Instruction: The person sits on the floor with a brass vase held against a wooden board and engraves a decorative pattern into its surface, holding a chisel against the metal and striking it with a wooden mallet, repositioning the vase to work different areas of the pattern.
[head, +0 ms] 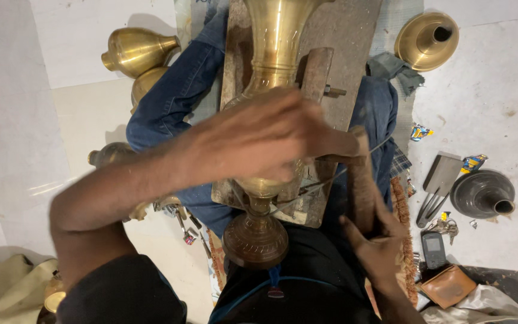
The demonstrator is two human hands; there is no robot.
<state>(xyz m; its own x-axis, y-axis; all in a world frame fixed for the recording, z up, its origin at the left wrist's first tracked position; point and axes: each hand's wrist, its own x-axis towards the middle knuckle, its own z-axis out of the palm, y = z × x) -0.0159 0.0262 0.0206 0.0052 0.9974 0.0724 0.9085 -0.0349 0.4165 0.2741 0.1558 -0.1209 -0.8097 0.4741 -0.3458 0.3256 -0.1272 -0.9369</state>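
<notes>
1. Left hand [259,135] is spread over the belly of a big brass vase [274,48], fingers curled round it and pressing it down. It's a loose wrap rather than a fist, and the palm hides what's underneath.
2. Right hand [374,240] is closed round a wooden stick [361,180], thumb on top. A thin cord [325,180] runs from the stick toward the vase neck, looks like a bow of some sort.
3. Right under the left fingers the vase lies lengthwise on a wooden board [343,42] across the person's jeans-clad legs [175,96]. The flared mouth points away from the fingers, and the darker round foot [255,240] sits back near the body.
4. How far along? Hard to call. The upper part is bright and shiny while the foot is dull brown, so I'd guess that end hasn't been worked yet.
5. Out past the left fingers: two more brass pots [139,57] on the floor, same golden finish.
6. Out past the right fingers: a brass cone piece [427,41], a dark grey funnel-shaped piece [482,193], a flat metal scraper [439,180], a small phone [433,249] and a brown wallet [448,286].
7. Floor is pale tile [499,108], a bit dusty, with cloth [7,291] bunched in the near corner.
</notes>
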